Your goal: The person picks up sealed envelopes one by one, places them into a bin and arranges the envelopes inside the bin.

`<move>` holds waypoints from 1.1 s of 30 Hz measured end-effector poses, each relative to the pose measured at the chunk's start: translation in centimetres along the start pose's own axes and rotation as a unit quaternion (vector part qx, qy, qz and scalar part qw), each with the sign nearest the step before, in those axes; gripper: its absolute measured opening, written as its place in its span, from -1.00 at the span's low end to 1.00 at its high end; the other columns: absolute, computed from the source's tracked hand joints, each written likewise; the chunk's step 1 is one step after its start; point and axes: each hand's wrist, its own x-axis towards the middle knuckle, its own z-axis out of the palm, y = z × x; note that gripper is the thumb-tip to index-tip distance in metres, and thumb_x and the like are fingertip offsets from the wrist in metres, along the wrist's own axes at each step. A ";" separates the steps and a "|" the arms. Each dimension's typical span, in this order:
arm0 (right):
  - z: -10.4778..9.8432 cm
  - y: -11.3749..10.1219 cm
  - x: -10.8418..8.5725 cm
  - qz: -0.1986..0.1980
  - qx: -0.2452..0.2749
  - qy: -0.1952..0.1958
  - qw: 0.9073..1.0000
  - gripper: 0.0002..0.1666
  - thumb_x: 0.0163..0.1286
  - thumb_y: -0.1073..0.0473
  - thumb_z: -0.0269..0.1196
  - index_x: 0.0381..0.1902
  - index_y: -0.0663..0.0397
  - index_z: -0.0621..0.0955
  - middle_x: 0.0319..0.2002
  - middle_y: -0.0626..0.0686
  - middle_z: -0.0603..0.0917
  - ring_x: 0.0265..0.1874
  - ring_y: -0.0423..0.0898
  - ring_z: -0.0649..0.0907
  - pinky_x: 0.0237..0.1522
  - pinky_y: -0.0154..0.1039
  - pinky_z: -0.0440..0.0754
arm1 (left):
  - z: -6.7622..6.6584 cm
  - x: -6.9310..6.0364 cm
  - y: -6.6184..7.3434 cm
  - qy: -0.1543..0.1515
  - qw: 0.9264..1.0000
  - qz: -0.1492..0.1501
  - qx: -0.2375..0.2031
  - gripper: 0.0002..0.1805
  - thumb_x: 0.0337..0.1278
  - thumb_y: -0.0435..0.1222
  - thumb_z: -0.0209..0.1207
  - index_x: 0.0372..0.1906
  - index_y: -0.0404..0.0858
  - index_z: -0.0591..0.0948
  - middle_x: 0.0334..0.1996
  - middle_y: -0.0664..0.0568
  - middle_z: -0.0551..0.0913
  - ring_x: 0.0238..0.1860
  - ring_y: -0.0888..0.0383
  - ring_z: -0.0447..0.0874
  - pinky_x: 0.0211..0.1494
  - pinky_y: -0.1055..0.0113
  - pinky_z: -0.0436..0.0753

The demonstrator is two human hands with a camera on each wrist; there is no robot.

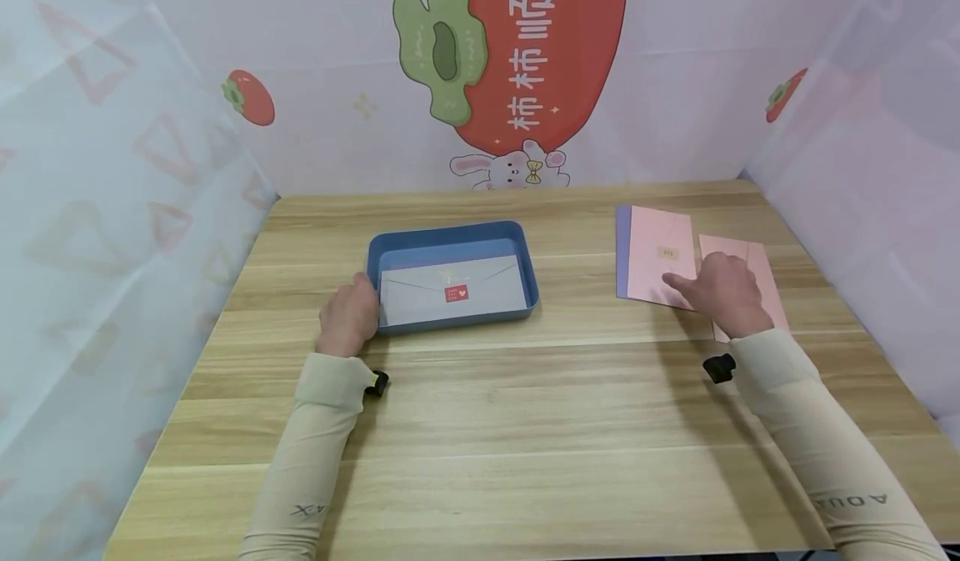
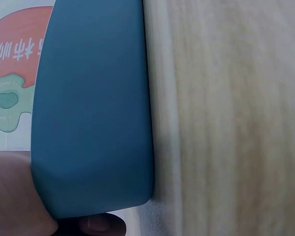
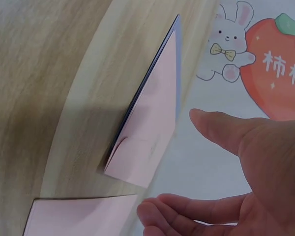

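Observation:
A blue tray (image 1: 456,324) stands on the left half of the table, and a white envelope (image 1: 487,290) with a red heart sticker lies inside it. At the tray's left end my left hand (image 1: 349,315) grips the wall; in the left wrist view the thumb and a fingertip show at the tray's (image 2: 93,108) corner. My right hand (image 1: 726,293) hovers above pink paper on the right, thumb stretched out and fingers loosely bent, holding nothing. Below it are a pink envelope (image 1: 656,240) lying over a purple one (image 1: 622,252), and another pink envelope (image 1: 767,282) partly hidden by the hand.
The wooden table (image 1: 525,444) runs between patterned cloth walls at the back and sides. A printed red persimmon and a rabbit (image 1: 510,169) decorate the back cloth (image 1: 322,144). Bare wood lies between the tray and the envelopes.

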 end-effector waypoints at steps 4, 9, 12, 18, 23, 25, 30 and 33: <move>0.0 0.5 0.2 0.028 0.006 -0.030 0.999 -0.24 0.40 -0.31 0.31 -0.68 0.00 0.21 -0.62 -0.07 0.14 -0.61 -0.13 0.20 -0.59 -0.26 0.22 | 0.0 0.0 0.0 -0.002 1.000 -0.002 0.002 -0.70 0.65 -0.31 -0.27 0.09 -0.46 0.38 0.00 -0.50 0.64 0.00 -0.37 0.71 -0.02 -0.24 0.66; 0.3 0.9 0.4 0.050 0.008 -0.061 0.997 -0.24 0.36 -0.38 0.31 -0.62 0.01 0.24 -0.56 -0.03 0.16 -0.56 -0.07 0.25 -0.55 -0.22 0.25 | -0.2 0.0 0.1 -0.006 1.000 -0.005 0.004 -0.69 0.64 -0.33 -0.29 0.10 -0.47 0.37 0.04 -0.53 0.64 0.04 -0.39 0.70 0.01 -0.26 0.66; 0.5 1.1 0.4 0.053 0.007 -0.072 0.996 -0.24 0.35 -0.41 0.31 -0.61 0.01 0.26 -0.52 -0.01 0.18 -0.52 -0.02 0.31 -0.52 -0.18 0.28 | -0.2 -0.1 0.2 -0.009 1.000 -0.006 0.002 -0.69 0.64 -0.34 -0.30 0.11 -0.47 0.37 0.05 -0.53 0.63 0.06 -0.40 0.70 0.04 -0.27 0.65; 0.7 1.4 0.6 0.051 0.013 -0.073 0.996 -0.27 0.37 -0.36 0.31 -0.64 -0.01 0.25 -0.55 -0.04 0.17 -0.50 -0.02 0.32 -0.49 -0.17 0.29 | -0.3 -0.1 0.2 -0.008 1.000 -0.004 0.000 -0.68 0.64 -0.35 -0.30 0.14 -0.48 0.36 0.05 -0.53 0.63 0.06 -0.41 0.69 0.05 -0.28 0.64; 0.7 1.8 1.1 0.047 0.024 -0.079 0.995 -0.29 0.40 -0.29 0.32 -0.60 0.00 0.22 -0.56 -0.06 0.14 -0.52 -0.05 0.27 -0.47 -0.17 0.28 | -0.3 -0.1 0.1 -0.005 1.000 -0.002 0.002 -0.67 0.65 -0.33 -0.32 0.15 -0.48 0.36 0.05 -0.53 0.63 0.07 -0.42 0.68 0.04 -0.27 0.64; 0.7 1.9 1.2 0.045 0.028 -0.080 0.995 -0.30 0.41 -0.27 0.33 -0.59 0.00 0.21 -0.56 -0.07 0.13 -0.53 -0.06 0.26 -0.47 -0.18 0.28 | -0.3 -0.1 0.1 -0.003 1.000 -0.001 0.003 -0.66 0.65 -0.33 -0.31 0.14 -0.48 0.37 0.05 -0.54 0.63 0.06 -0.42 0.69 0.03 -0.27 0.65; 0.6 2.3 1.4 0.052 0.045 -0.091 0.994 -0.29 0.39 -0.27 0.36 -0.55 0.05 0.23 -0.54 -0.04 0.14 -0.52 -0.05 0.29 -0.47 -0.18 0.34 | -0.3 -0.1 0.1 -0.002 1.000 -0.002 0.002 -0.66 0.66 -0.32 -0.31 0.13 -0.49 0.38 0.05 -0.54 0.63 0.06 -0.42 0.69 0.03 -0.27 0.65; 0.6 2.7 1.5 0.059 0.052 -0.100 0.992 -0.28 0.37 -0.28 0.38 -0.47 0.11 0.25 -0.47 0.01 0.15 -0.45 -0.01 0.31 -0.42 -0.16 0.35 | -0.2 -0.1 0.1 -0.004 1.000 -0.003 0.002 -0.68 0.65 -0.33 -0.30 0.12 -0.48 0.38 0.04 -0.53 0.63 0.04 -0.42 0.69 0.02 -0.27 0.65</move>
